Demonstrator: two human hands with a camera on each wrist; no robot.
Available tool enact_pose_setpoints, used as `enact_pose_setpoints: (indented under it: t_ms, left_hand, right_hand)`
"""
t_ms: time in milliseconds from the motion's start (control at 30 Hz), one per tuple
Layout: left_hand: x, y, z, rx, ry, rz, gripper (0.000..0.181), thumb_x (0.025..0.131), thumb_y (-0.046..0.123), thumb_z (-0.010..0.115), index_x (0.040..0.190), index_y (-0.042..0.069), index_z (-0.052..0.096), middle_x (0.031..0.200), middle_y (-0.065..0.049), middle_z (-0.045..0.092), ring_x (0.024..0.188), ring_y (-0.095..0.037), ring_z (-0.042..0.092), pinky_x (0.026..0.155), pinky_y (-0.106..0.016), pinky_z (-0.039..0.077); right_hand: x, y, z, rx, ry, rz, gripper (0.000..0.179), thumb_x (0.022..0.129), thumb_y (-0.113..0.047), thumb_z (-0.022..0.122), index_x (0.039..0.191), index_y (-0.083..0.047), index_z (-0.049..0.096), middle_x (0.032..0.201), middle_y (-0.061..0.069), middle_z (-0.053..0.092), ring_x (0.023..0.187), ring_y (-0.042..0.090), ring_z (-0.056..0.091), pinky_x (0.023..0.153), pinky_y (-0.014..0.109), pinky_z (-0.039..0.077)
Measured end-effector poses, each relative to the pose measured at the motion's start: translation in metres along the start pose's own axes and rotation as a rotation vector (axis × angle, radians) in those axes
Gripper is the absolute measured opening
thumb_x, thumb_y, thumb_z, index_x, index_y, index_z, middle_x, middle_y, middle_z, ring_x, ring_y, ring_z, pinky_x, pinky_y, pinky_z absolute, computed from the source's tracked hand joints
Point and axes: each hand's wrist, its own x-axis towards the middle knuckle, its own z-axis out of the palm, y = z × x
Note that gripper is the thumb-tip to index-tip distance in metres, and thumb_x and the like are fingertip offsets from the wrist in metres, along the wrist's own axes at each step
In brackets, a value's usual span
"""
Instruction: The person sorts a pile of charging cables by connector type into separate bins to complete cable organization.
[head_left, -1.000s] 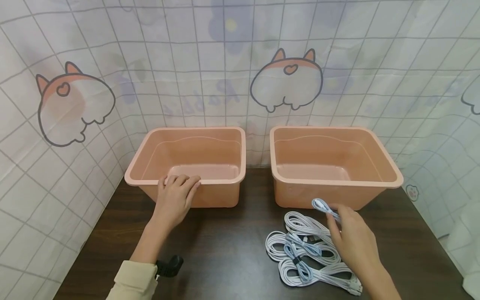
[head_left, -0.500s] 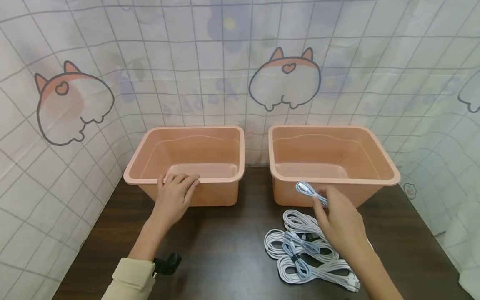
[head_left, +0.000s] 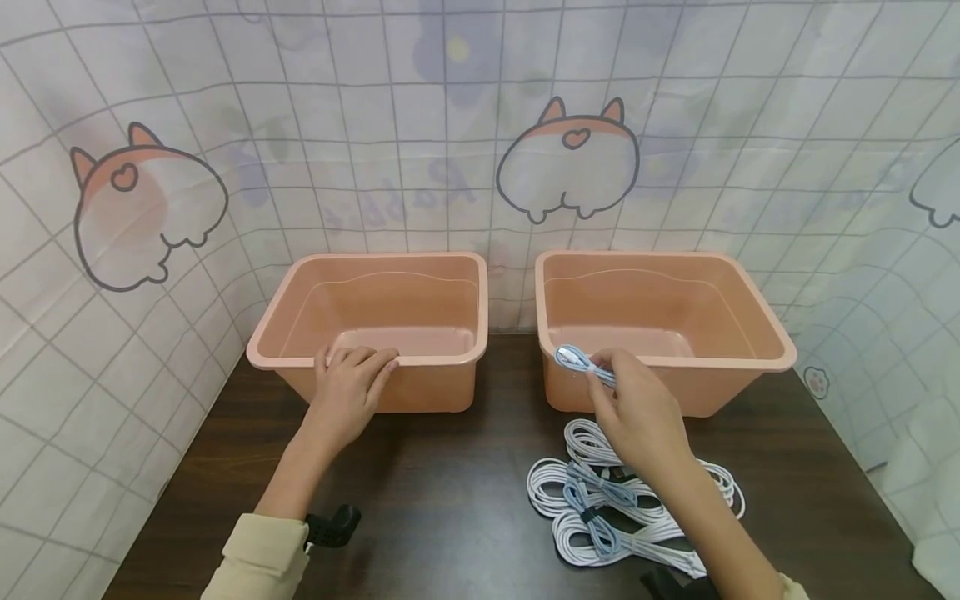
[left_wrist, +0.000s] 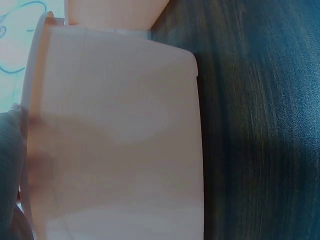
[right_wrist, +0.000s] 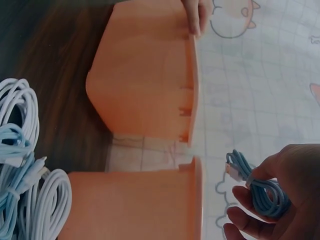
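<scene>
In the head view my left hand (head_left: pixel 345 392) grips the front rim of the left peach plastic bin (head_left: pixel 431 387), its fingers over the edge. That bin's outer wall (left_wrist: pixel 120 135) fills most of the left wrist view. My right hand (head_left: pixel 641 412) pinches a small light-blue charging cable (head_left: pixel 576 360), coiled and tied, in front of the right peach bin's rim (head_left: pixel 675 363). A white plug end of the cable (right_wrist: pixel 267 195) shows in the right wrist view. No objects are visible inside either bin.
Below the right bin, several white coiled cables (head_left: pixel 551 483) lie heaped on the dark wooden table (head_left: pixel 442 500). Light-blue coiled cables (head_left: pixel 592 512) sit on top of them, one with a black tie. A white grid-patterned curtain (head_left: pixel 420 167) stands behind the bins.
My right hand has carried the light-blue cable left and upward, from beside the right bin's lower front wall to its front rim. My left hand stays on the left bin's rim.
</scene>
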Motion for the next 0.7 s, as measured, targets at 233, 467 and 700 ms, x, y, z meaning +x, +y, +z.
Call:
enact_pose_setpoints:
  t_ms: [233,467,700]
  left_hand:
    - [0.001,0.000,-0.001,-0.021,-0.017,-0.013,0.024,0.108,0.024,0.062,0.124,0.011,0.075,0.114,-0.013,0.073,0.113,-0.043,0.058,0.118,-0.076,0.017]
    - [0.001,0.001,-0.002,-0.037,-0.023,-0.020,0.024,0.108,0.023,0.062,0.125,0.011,0.074,0.115,-0.013,0.072,0.115,-0.043,0.058,0.118,-0.076,0.016]
    - [0.001,0.001,-0.004,-0.035,-0.033,-0.024,0.026,0.108,0.023,0.062,0.127,0.011,0.074,0.116,-0.014,0.072,0.116,-0.043,0.058,0.118,-0.077,0.016]
  right_hand:
    - [0.011,-0.011,0.007,0.031,-0.016,-0.022,0.022,0.105,-0.016,0.063,0.122,-0.002,0.064,0.096,0.010,0.066,0.076,0.024,0.056,0.063,0.038,0.049]
    - [0.024,-0.019,0.013,0.050,-0.021,-0.030,0.024,0.106,-0.018,0.062,0.125,-0.003,0.064,0.106,0.013,0.070,0.089,0.029,0.065,0.073,0.047,0.057]
    - [0.034,-0.023,0.018,0.066,-0.027,-0.081,0.029,0.106,-0.016,0.062,0.130,0.001,0.065,0.111,0.016,0.071,0.092,0.031,0.064,0.078,0.047,0.057]
